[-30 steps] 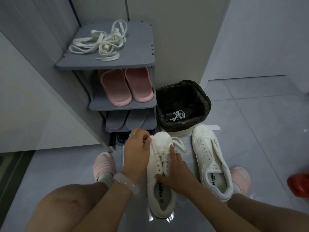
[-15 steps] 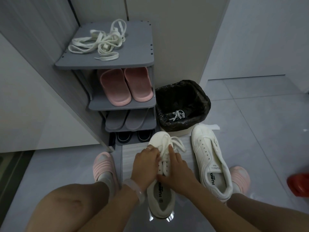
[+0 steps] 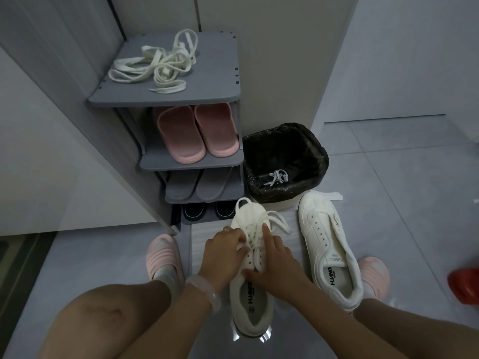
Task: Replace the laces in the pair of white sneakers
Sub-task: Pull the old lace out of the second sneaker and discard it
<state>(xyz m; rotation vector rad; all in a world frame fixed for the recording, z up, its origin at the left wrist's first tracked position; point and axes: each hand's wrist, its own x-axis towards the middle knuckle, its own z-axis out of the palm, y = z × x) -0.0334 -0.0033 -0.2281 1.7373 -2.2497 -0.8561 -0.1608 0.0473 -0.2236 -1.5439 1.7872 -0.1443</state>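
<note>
Bare floor (image 3: 388, 156) lies open to the right and beyond the unlaced sneaker (image 3: 328, 244), with a red object (image 3: 465, 285) at the far right edge. To the left, the shoe rack (image 3: 228, 99) and the grey wall panel (image 3: 64, 73) close off the side; the bin (image 3: 320, 154) stands just beside the rack, right behind both sneakers' toes. The laced sneaker (image 3: 250, 301) sits between the knees, flanked by a pink slipper (image 3: 162, 252) on the left and the unlaced sneaker on the right, leaving narrow strips of floor between them. The rack's top carries loose laces (image 3: 155, 66), bare toward its right edge.
</note>
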